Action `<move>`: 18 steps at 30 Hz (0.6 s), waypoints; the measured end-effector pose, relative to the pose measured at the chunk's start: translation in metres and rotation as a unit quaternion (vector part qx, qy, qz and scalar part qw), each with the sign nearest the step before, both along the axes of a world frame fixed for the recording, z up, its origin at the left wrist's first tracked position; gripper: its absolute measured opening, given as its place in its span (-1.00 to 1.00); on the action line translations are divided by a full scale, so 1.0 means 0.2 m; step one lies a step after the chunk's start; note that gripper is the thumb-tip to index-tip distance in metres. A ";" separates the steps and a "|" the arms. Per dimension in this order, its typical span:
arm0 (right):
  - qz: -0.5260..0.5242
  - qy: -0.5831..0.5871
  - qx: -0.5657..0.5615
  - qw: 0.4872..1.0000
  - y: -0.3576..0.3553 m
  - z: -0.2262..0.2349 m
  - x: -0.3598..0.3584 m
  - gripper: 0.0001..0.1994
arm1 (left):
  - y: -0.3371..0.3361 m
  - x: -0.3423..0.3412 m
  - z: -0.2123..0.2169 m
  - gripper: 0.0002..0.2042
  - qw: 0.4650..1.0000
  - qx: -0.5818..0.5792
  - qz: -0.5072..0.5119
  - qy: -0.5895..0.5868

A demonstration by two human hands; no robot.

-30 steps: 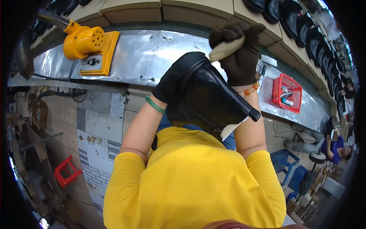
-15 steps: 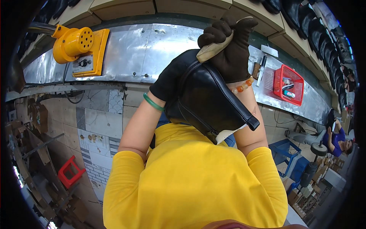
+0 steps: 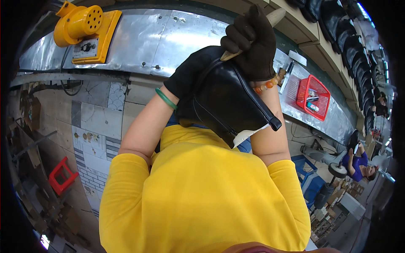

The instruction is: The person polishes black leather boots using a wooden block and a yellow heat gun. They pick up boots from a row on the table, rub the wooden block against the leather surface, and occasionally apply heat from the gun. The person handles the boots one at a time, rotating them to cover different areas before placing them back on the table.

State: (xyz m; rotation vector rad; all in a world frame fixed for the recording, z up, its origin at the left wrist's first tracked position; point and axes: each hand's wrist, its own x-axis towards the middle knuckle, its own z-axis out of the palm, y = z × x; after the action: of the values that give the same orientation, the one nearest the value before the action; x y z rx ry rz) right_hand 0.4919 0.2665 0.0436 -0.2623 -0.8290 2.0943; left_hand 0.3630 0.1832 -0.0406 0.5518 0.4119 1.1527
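Observation:
A black leather boot (image 3: pixel 228 101) is held in front of my chest, its pale-lined opening toward the lower right. My left hand (image 3: pixel 187 74), in a black glove, grips the boot's upper left side; its fingers are mostly hidden. In a dark brown glove, my right hand (image 3: pixel 255 44) is closed round a flat, pale, wooden-looking stick (image 3: pixel 276 17). The lower tip of that stick rests at the boot's upper edge.
Beyond my hands runs a metal-topped bench (image 3: pixel 139 38). It carries a yellow blower-like machine (image 3: pixel 90 31) at left, and a hammer (image 3: pixel 291 67) and a red basket (image 3: pixel 313 98) at right. A red stool (image 3: pixel 62 176) stands at left; a person (image 3: pixel 360 164) is at far right.
The stick has turned in my right hand, now showing its narrow edge, and the right fist has tilted with it. The boot stays in my left hand. The whole view has shifted slightly.

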 end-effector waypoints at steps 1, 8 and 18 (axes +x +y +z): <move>-0.003 -0.004 0.008 1.000 -0.01 0.00 0.00 -0.63 | 0.00 0.00 0.00 -0.46 1.000 -0.002 -0.005 -0.004; -0.011 0.125 -0.045 0.991 0.02 0.03 -0.02 -0.67 | 0.04 -0.03 0.00 -0.42 0.994 0.056 0.031 0.085; -0.036 -0.348 -0.126 0.928 -0.30 -0.31 0.47 -0.52 | 0.18 -0.26 0.17 -0.11 0.936 0.128 0.050 -0.324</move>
State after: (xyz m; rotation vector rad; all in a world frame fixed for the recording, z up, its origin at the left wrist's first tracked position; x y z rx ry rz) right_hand 0.5860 0.2060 -0.0191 -1.2079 -0.9197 2.0404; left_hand 0.3105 0.2189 -0.0064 0.3454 -0.2864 1.4191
